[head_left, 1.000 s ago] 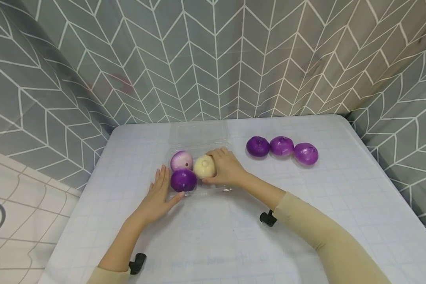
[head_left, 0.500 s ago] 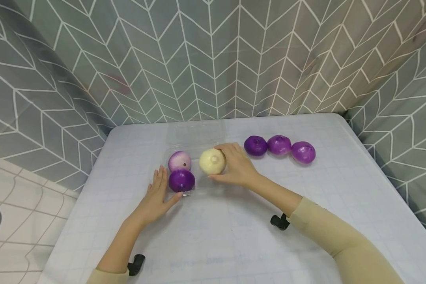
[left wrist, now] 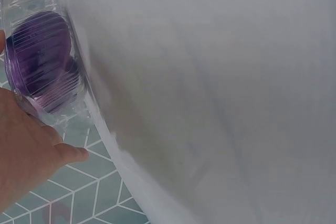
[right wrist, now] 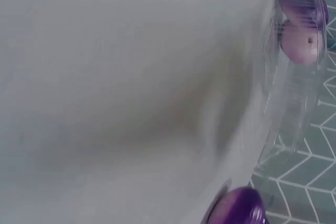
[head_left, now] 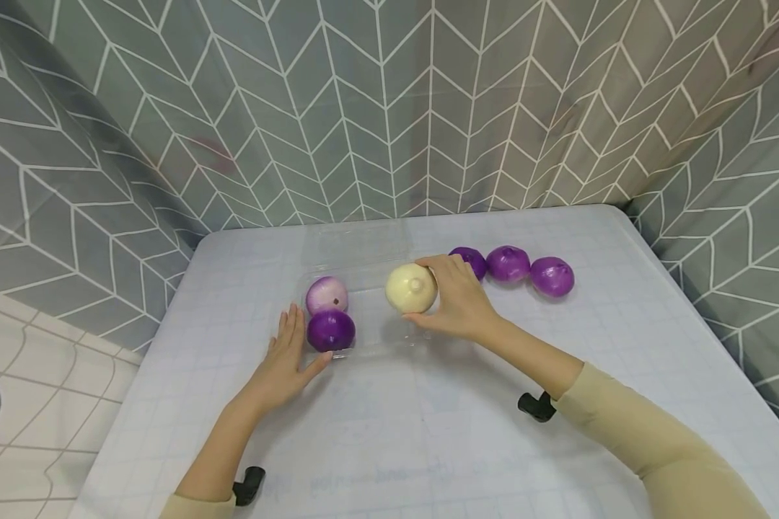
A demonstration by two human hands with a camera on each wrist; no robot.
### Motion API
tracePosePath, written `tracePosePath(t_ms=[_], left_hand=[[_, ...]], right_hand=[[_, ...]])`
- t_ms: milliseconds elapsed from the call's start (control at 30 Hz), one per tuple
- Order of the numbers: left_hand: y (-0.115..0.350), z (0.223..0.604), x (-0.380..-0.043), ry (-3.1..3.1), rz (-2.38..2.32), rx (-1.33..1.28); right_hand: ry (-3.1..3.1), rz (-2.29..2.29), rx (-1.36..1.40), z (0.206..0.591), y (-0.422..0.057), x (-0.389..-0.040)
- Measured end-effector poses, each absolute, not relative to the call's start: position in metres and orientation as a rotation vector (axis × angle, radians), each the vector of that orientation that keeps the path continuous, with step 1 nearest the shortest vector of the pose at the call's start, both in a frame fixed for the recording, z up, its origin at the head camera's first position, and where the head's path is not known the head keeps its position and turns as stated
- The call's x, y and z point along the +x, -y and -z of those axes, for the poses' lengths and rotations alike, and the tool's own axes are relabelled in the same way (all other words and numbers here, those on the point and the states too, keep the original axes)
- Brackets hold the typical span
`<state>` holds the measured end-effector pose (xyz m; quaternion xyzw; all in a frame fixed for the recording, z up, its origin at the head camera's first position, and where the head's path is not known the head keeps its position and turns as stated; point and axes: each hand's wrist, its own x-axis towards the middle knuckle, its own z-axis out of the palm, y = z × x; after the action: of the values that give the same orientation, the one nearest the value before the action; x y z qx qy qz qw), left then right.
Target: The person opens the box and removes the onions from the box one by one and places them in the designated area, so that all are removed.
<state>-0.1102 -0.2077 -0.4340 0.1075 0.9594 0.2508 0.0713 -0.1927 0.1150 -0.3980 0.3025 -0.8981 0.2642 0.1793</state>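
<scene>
Soft, even head-view light, dimmer hazy wrist views, diffuse shadows across the white tabletop (head_left: 376, 425)

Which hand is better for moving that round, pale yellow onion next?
Probably the right hand: it grips the round, pale yellow onion, while the left hand is farther off, beside the clear rectangular plastic box.

I see grey fabric curtain (head_left: 389, 108) with white chevrons behind my white, rounded-corner table (head_left: 389, 418), and a white grey-lined surface (head_left: 45, 418) left of it.
</scene>
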Motion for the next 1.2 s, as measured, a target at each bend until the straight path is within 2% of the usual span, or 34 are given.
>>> tracePosePath(t_ms=[533,1200], left_hand=[[0.208,0.433,-0.111,-2.887,-0.751,0.329],[0.208,0.436,-0.112,-2.883,-0.759,0.325]], right_hand=[[2.473,-0.716,0.781,0.388,-0.169,-0.196],[2.423,-0.658,0.828,0.39,-0.199,-0.197]])
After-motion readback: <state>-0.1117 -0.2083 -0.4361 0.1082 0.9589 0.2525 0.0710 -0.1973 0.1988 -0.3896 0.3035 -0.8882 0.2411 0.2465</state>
